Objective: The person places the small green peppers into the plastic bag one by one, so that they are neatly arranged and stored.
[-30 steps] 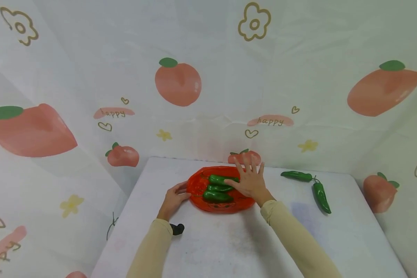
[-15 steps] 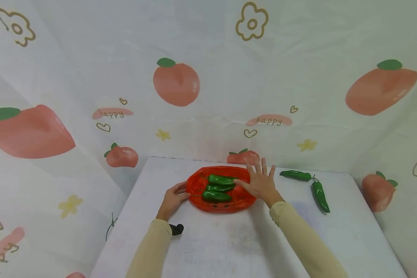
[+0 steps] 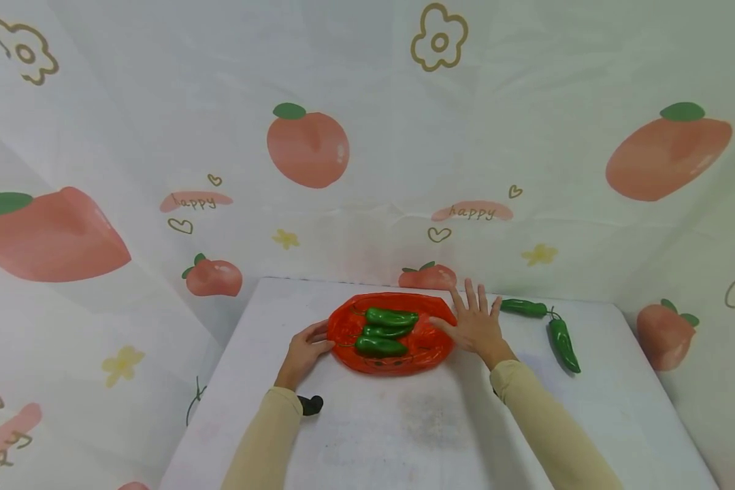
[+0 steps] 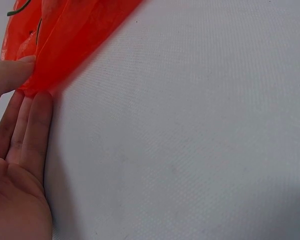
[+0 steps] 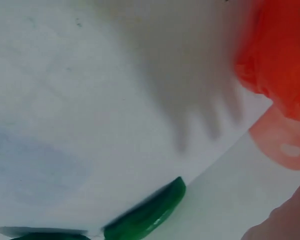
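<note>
A red plastic bag [image 3: 425, 300], spread in an oval, lies near the back of the white table. Three green peppers [image 3: 381, 347] with thin stems rest on it side by side. My left hand [image 3: 303, 352] pinches its left end; in the left wrist view the thumb lies on top of the thin plastic [image 4: 75, 40] and the fingertips are beneath. At the opposite end my right hand [image 3: 479, 331] is spread above the table, fingers straight, holding nothing. Whether its thumb touches the bag, I cannot tell. Only a blurred edge of that hand [image 5: 290, 215] shows in the right wrist view.
Two more green peppers, one lying crosswise [image 3: 525, 307] and one pointing forward [image 3: 565, 344], lie at the right back of the table [image 3: 404, 435]. A black object [image 3: 311, 405] juts out by the left sleeve. A fruit-print cloth [image 3: 367, 231] hangs behind.
My right hand has moved right, from over the peppers to the bag's right end, with fingers still spread. The left hand stays on the left end.
</note>
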Demonstrator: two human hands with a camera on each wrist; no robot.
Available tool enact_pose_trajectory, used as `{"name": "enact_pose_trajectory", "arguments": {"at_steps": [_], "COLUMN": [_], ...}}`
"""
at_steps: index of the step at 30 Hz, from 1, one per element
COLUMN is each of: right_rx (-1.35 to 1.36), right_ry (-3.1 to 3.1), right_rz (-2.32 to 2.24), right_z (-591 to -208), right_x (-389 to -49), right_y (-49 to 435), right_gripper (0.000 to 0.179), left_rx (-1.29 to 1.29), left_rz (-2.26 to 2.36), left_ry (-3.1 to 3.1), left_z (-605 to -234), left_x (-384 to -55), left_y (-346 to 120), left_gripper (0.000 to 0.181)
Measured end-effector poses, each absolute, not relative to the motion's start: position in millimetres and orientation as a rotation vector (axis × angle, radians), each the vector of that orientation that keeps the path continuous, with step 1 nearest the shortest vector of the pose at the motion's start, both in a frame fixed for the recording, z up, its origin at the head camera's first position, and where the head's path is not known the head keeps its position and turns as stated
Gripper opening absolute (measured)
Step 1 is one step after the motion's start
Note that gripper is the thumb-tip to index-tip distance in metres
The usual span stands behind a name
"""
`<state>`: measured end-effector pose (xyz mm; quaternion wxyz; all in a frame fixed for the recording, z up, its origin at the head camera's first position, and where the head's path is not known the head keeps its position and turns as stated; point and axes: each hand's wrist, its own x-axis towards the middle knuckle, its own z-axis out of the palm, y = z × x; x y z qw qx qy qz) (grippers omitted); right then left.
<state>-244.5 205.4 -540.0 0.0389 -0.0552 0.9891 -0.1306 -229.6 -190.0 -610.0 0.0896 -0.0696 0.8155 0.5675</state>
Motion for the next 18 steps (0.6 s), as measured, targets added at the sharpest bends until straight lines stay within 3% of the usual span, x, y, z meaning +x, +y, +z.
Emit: {"name": "enact_pose_trajectory", "arguments": {"at_steps": [18], "right_rx": [-0.072], "right_ry": [3.034], "right_rz": [-0.451], "right_z": [-554], "right_x": [-227], "right_y": [246], "right_gripper": [0.098], "left_rx": [-0.154], "left_rz": [1.713], "left_ry": [2.417], "left_z": [-609], "left_x": [-230], "left_y": [-191], "left_gripper": [0.055]}}
